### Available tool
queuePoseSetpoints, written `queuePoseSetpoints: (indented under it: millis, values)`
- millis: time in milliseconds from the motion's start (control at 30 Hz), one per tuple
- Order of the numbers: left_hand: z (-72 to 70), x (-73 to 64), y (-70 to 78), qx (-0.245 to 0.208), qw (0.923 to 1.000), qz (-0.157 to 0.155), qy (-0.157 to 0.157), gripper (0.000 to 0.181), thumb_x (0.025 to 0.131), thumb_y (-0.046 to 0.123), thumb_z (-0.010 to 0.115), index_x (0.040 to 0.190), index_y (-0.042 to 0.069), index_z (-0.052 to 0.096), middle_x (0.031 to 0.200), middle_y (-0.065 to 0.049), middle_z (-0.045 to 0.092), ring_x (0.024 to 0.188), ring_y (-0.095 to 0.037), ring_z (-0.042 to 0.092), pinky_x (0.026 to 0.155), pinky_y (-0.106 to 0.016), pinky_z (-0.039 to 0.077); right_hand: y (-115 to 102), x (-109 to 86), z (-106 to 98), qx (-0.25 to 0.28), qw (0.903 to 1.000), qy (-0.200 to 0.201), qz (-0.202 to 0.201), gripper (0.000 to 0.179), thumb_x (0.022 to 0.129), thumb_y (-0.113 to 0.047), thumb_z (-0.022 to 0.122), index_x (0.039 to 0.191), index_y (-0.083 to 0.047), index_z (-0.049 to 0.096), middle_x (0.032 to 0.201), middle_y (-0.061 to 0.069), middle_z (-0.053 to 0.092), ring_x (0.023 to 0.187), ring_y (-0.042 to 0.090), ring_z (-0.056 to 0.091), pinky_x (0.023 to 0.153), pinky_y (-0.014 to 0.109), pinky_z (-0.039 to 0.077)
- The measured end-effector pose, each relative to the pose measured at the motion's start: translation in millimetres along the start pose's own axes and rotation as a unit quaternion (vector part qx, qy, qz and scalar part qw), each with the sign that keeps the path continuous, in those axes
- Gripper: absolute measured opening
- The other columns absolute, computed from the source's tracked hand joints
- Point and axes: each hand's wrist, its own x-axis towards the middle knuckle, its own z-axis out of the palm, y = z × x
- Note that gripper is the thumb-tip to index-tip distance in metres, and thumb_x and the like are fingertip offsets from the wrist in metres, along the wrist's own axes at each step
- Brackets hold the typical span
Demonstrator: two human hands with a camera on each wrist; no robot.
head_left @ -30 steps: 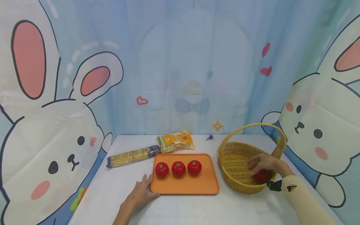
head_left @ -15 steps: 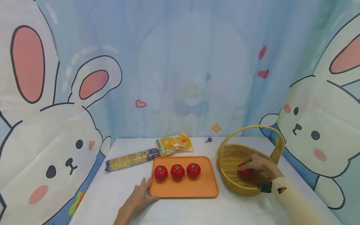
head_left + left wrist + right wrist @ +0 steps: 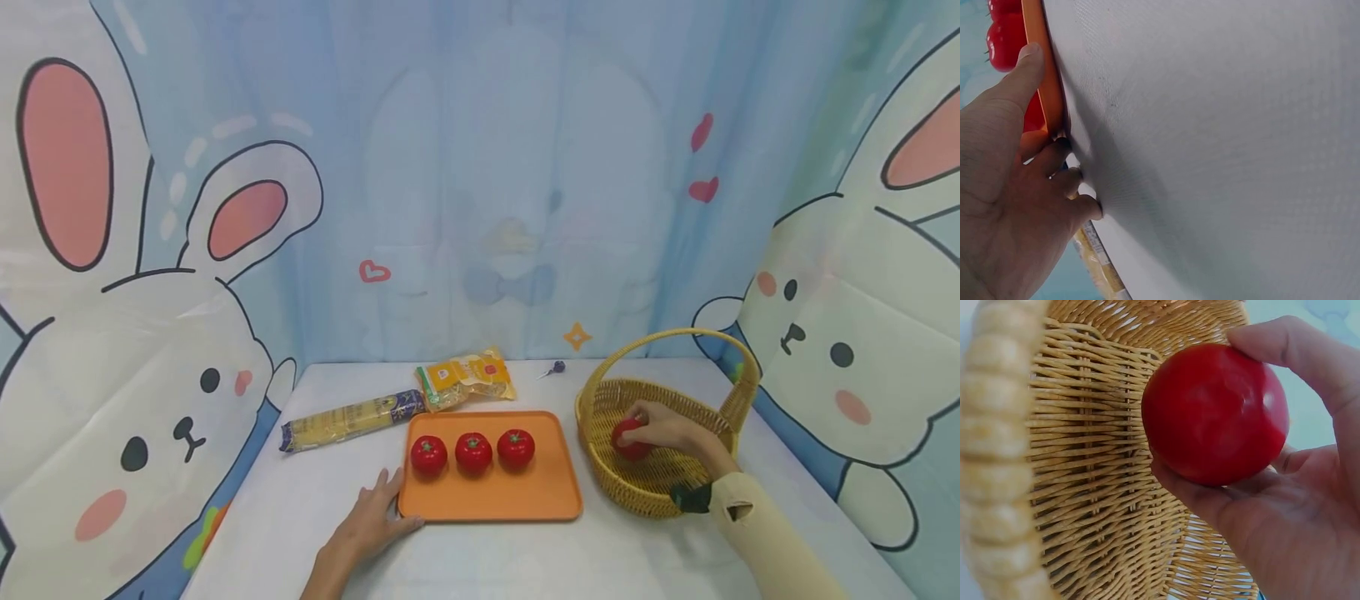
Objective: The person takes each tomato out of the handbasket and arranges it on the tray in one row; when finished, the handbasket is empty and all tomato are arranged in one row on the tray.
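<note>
In the head view, my right hand [image 3: 660,427] is inside the wicker basket [image 3: 648,502], gripping a red tomato [image 3: 628,442]. The right wrist view shows thumb and fingers wrapped round the smooth tomato [image 3: 1213,415], above the woven bottom of the basket [image 3: 1085,444]. My left hand [image 3: 372,518] lies spread at the front left corner of an orange tray [image 3: 517,497]. Its thumb [image 3: 1030,56] rests against the tray's front wall, and the other fingers reach round the left side. On the tray, three tomatoes [image 3: 473,453] with green tops sit in a row.
A long pack of dry noodles [image 3: 352,421] lies behind the tray's left side, touching a yellow food bag [image 3: 467,379]. Further right is a small dark purple item [image 3: 558,367]. The basket's tall handle [image 3: 675,333] arches over my right hand. A rabbit-print curtain stands behind.
My right hand has carried the tomato leftward and up inside the basket, from its right side toward the left. The left hand and the tray keep their places.
</note>
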Motion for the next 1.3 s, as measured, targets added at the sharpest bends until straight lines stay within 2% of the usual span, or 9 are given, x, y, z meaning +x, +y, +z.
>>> queuePoseSetpoints:
  millis: [100, 267, 467, 600, 800, 900, 1067, 1200, 1300]
  values:
    - [-0.6, -0.1, 0.5, -0.002, 1.0, -0.003, -0.002, 0.097, 0.09, 0.051, 0.086, 0.166, 0.01, 0.042, 0.171, -0.032, 0.029, 0.149, -0.071, 0.023, 0.116, -0.084, 0.028, -1, -1.3, 1, 0.009, 1.0, 0.001, -0.003, 0.049, 0.094, -0.027, 0.084, 0.121, 0.004, 0.057, 0.117, 0.019, 0.066, 0.104, 0.03, 0.065, 0.086, 0.042, 0.062]
    - [0.2, 0.0, 0.4, -0.004, 1.0, -0.004, -0.002, 0.097, 0.09, 0.051, 0.086, 0.166, 0.01, 0.042, 0.171, -0.032, 0.03, 0.149, -0.071, 0.023, 0.116, -0.084, 0.028, -1, -2.6, 5, 0.012, 0.9999, 0.007, -0.005, 0.066, 0.091, -0.03, 0.089, 0.135, 0.009, 0.057, 0.124, 0.022, 0.065, 0.111, 0.034, 0.063, 0.092, 0.047, 0.063]
    - [1.0, -0.7, 0.5, -0.004, 1.0, -0.004, -0.002, 0.098, 0.089, 0.053, 0.086, 0.166, 0.011, 0.042, 0.171, -0.032, 0.029, 0.149, -0.071, 0.023, 0.116, -0.084, 0.028, -4, -6.5, 11, 0.011, 0.9998, 0.011, -0.015, 0.08, 0.093, -0.044, 0.086, 0.143, 0.012, 0.058, 0.118, 0.015, 0.071, 0.106, 0.029, 0.066, 0.088, 0.045, 0.064]
    - [0.1, -1.4, -0.8, -0.008, 1.0, 0.004, 0.0, 0.097, 0.09, 0.052, 0.085, 0.166, 0.01, 0.042, 0.171, -0.033, 0.029, 0.149, -0.072, 0.022, 0.116, -0.085, 0.027, -11, -9.6, 17, 0.033, 0.999, 0.011, -0.027, 0.071, 0.1, -0.049, 0.076, 0.141, 0.007, 0.062, 0.117, 0.013, 0.071, 0.103, 0.026, 0.066, 0.085, 0.041, 0.064]
    - [-0.2, -1.2, -1.3, -0.009, 0.9999, 0.008, -0.001, 0.097, 0.09, 0.051, 0.086, 0.166, 0.009, 0.042, 0.171, -0.033, 0.029, 0.148, -0.073, 0.022, 0.115, -0.085, 0.028, -31, -21.3, 26, 0.058, 0.996, 0.018, -0.067, 0.056, 0.109, -0.042, 0.063, 0.138, 0.005, 0.06, 0.115, 0.014, 0.069, 0.097, 0.026, 0.064, 0.077, 0.039, 0.066]
    - [-0.5, -1.3, -0.9, -0.007, 0.9999, 0.008, -0.002, 0.097, 0.09, 0.051, 0.086, 0.166, 0.009, 0.042, 0.171, -0.033, 0.029, 0.149, -0.073, 0.022, 0.115, -0.085, 0.028, -41, -31.3, 28, 0.06, 0.9949, 0.019, -0.079, 0.054, 0.111, -0.041, 0.06, 0.14, 0.005, 0.058, 0.116, 0.014, 0.068, 0.098, 0.026, 0.063, 0.079, 0.04, 0.064]
    - [-1.0, -1.6, 0.3, -0.01, 0.9999, 0.008, -0.002, 0.098, 0.09, 0.051, 0.086, 0.166, 0.009, 0.041, 0.171, -0.032, 0.029, 0.149, -0.072, 0.021, 0.116, -0.085, 0.027, -52, -46.8, 30, 0.089, 0.9915, 0.024, -0.092, 0.048, 0.111, -0.031, 0.061, 0.145, 0.003, 0.056, 0.13, 0.019, 0.065, 0.113, 0.03, 0.062, 0.088, 0.043, 0.065]
    - [-1.2, -3.2, 0.5, -0.011, 0.9999, 0.01, -0.001, 0.097, 0.091, 0.05, 0.086, 0.166, 0.009, 0.041, 0.171, -0.033, 0.028, 0.149, -0.073, 0.021, 0.115, -0.085, 0.027, -60, -55.2, 34, 0.067, 0.9859, 0.041, -0.148, 0.048, 0.105, -0.022, 0.071, 0.145, 0.001, 0.059, 0.135, 0.022, 0.065, 0.121, 0.036, 0.062, 0.092, 0.045, 0.066]
    - [-0.9, -3.9, 0.5, -0.009, 0.9999, 0.012, -0.001, 0.097, 0.091, 0.05, 0.085, 0.167, 0.009, 0.041, 0.171, -0.033, 0.028, 0.149, -0.073, 0.021, 0.115, -0.085, 0.027, -66, -59.1, 39, 0.042, 0.9792, 0.062, -0.188, 0.052, 0.099, -0.022, 0.079, 0.143, 0.001, 0.061, 0.134, 0.021, 0.067, 0.119, 0.035, 0.065, 0.091, 0.04, 0.066]
